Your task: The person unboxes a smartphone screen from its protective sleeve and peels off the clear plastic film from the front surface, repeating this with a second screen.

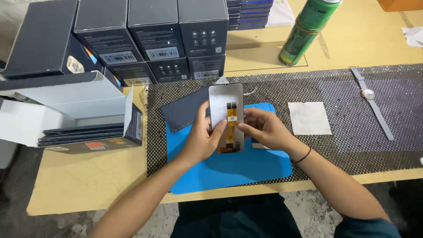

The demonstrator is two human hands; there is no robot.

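A phone screen panel [221,100] is held upright above the blue work mat [238,169], its pale back facing me with an orange flex cable [230,121] running down the middle. My left hand [200,139] grips the panel's left edge, thumb on the back. My right hand [264,128] holds the right edge, its fingertips pinching near the flex cable. A dark flat panel [181,112] lies on the mat just behind my left hand.
Stacked dark phone boxes [154,39] stand at the back left. An open box [83,117] holding several flat panels sits at left. A green spray can [308,31], a white cloth square [309,118] and a wristwatch [372,101] lie on the black mesh mat [365,132].
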